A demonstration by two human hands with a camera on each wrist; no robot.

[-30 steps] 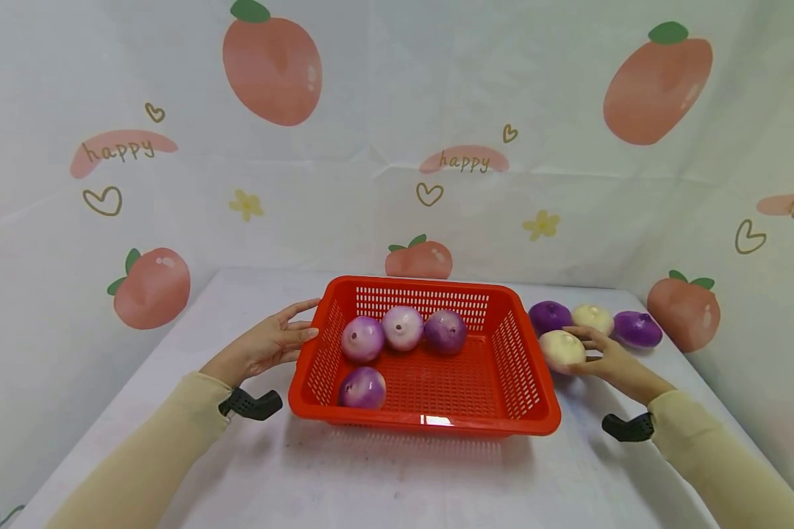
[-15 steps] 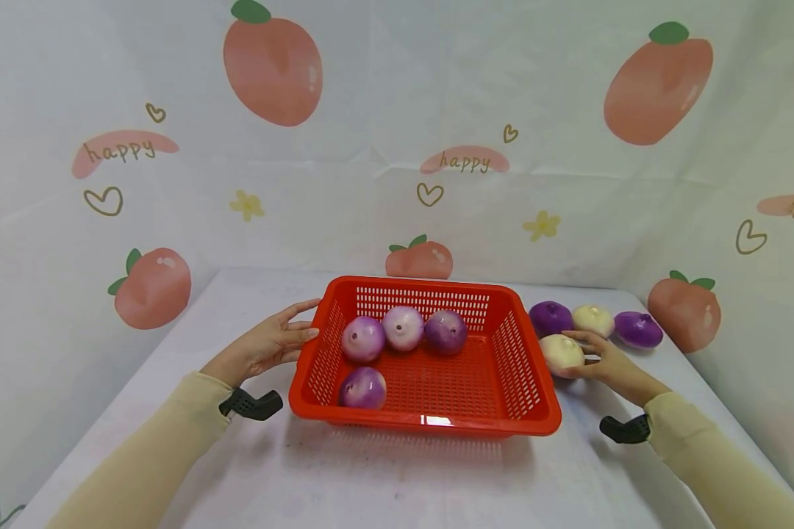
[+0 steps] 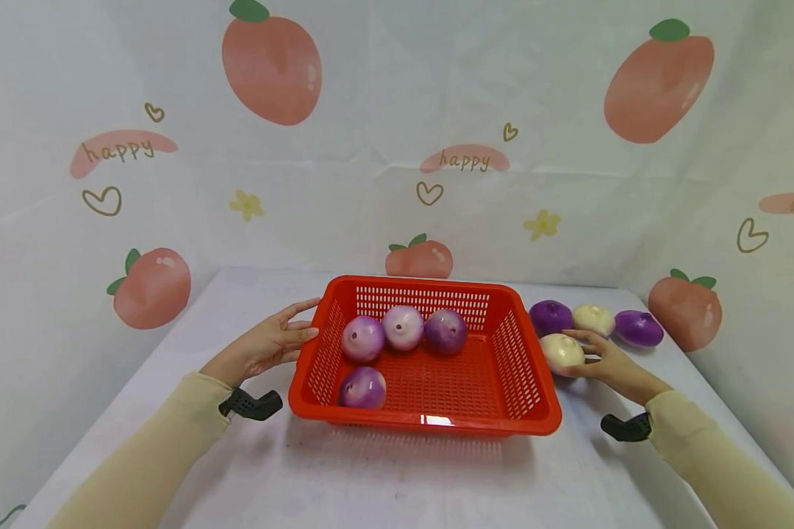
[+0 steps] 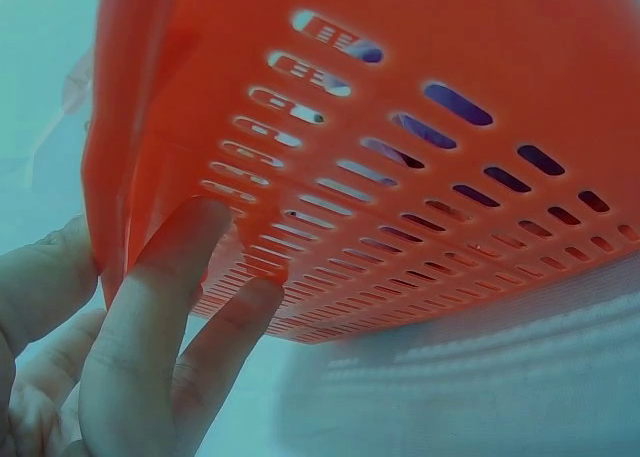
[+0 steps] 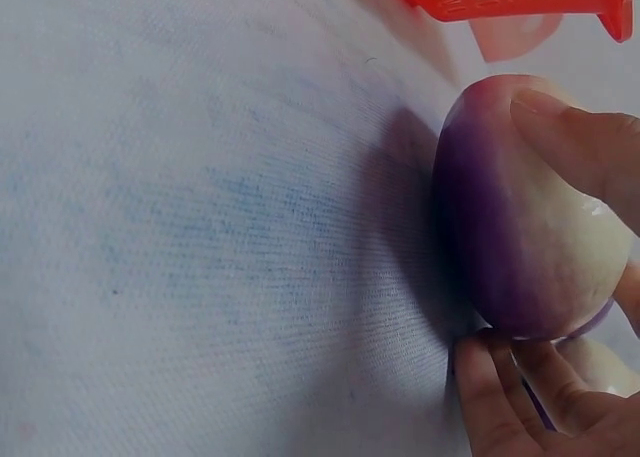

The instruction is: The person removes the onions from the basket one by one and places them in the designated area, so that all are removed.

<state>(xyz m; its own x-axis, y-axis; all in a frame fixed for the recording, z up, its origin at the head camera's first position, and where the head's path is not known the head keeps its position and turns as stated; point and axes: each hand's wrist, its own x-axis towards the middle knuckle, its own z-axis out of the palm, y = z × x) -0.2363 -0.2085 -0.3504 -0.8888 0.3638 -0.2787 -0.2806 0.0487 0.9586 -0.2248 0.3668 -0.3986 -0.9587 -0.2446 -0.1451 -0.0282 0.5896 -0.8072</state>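
Note:
A red plastic basket (image 3: pixel 430 422) with slotted walls stands mid-table in the head view. Four of its surroundings aside, several purple onions (image 3: pixel 446 332) lie inside it. My left hand (image 3: pixel 265 345) rests its extended fingertips against the basket's left side. In the left wrist view, fingers (image 4: pixel 130 377) touch the slotted outer wall from below the rim. To the right of the basket, my right hand (image 3: pixel 615 367) holds a pale onion (image 3: pixel 562 355) between thumb and fingers. The right wrist view shows that onion's underside as purple, with the thumb (image 5: pixel 575 142) on its pale part.
Behind the right hand lie a purple onion (image 3: pixel 551 319), a pale onion (image 3: pixel 593 320) and another purple onion (image 3: pixel 638 329). A white, fruit-printed cloth (image 3: pixel 370 220) rises at the back and both sides of the white table (image 3: pixel 397 485).
The right hand has shifted slightly left around the pale onion, which has tipped or moved a little. The left hand and the basket have stayed in place.

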